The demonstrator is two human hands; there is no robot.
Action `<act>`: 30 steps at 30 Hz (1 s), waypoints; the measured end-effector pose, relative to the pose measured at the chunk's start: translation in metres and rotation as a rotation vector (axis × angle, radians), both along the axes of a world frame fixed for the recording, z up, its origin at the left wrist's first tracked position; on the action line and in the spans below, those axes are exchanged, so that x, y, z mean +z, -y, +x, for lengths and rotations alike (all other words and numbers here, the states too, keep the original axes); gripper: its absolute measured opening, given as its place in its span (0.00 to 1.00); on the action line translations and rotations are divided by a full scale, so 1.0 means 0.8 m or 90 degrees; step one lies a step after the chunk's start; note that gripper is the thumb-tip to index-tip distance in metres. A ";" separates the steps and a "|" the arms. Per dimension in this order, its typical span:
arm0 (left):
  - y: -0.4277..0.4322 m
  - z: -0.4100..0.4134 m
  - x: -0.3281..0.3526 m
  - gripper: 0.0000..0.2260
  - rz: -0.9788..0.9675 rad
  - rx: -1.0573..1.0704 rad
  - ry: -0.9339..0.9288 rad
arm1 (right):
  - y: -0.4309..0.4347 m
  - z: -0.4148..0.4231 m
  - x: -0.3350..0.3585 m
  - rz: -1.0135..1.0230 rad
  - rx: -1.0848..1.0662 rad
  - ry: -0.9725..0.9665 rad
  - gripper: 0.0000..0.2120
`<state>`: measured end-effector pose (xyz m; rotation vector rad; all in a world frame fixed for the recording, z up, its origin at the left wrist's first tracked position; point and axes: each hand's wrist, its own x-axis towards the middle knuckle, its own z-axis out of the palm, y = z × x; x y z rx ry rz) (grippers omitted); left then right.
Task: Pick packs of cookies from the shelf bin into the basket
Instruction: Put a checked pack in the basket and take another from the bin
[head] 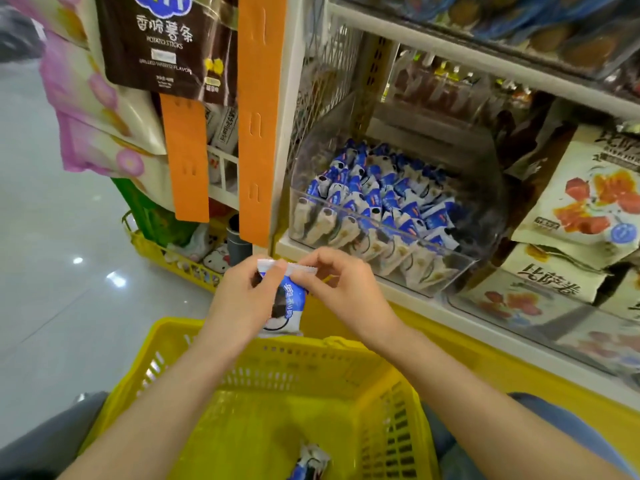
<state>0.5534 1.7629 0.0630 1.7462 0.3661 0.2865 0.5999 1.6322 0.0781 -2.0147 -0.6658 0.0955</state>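
Both grips hold one cookie pack (pixel 289 306) over the yellow basket (pixel 311 368).

The left grip (pixel 242 299) is curled round the left side of the blue-and-white pack, its thumb and fingers clamped near the upper corner. The right grip (pixel 341 289) pinches the crimped top seal from the right with thumb and forefinger. The pack hangs upright between them: the seal sits at the fingertips and the body drops below, partly hidden behind the left palm, just above the basket's far rim. A second pack (pixel 311 460) lies on the basket floor toward the near edge. Beyond the hands, the clear shelf bin (pixel 481 220) on the shelf holds many more of the same packs, crowded together.
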 end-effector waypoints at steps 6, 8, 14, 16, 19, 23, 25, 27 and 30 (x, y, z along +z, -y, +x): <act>0.009 -0.009 0.012 0.11 -0.145 -0.006 -0.021 | 0.007 0.001 -0.001 -0.078 -0.019 0.273 0.03; 0.011 -0.013 0.011 0.09 -0.156 -0.019 -0.032 | 0.006 0.005 -0.005 -0.041 -0.083 0.162 0.04; 0.011 -0.021 0.005 0.05 -0.211 0.099 0.015 | -0.001 0.010 0.006 0.196 -0.138 -0.371 0.09; 0.004 -0.023 0.006 0.05 -0.204 0.133 0.072 | 0.000 0.005 0.009 0.136 -0.081 -0.419 0.05; -0.003 -0.028 0.006 0.08 -0.174 0.124 0.100 | 0.001 -0.001 0.009 -0.082 -0.009 -0.346 0.22; -0.005 -0.030 0.007 0.09 -0.141 0.096 0.092 | 0.005 0.001 0.021 -0.073 0.052 -0.322 0.23; -0.007 -0.029 0.008 0.09 -0.159 0.095 0.080 | 0.009 0.006 0.026 -0.077 0.086 -0.307 0.18; -0.009 -0.029 0.009 0.10 -0.130 0.102 0.074 | 0.008 0.007 0.027 -0.073 0.114 -0.289 0.17; -0.010 -0.029 0.009 0.11 0.022 0.097 0.093 | 0.004 0.002 0.023 -0.029 0.141 -0.245 0.15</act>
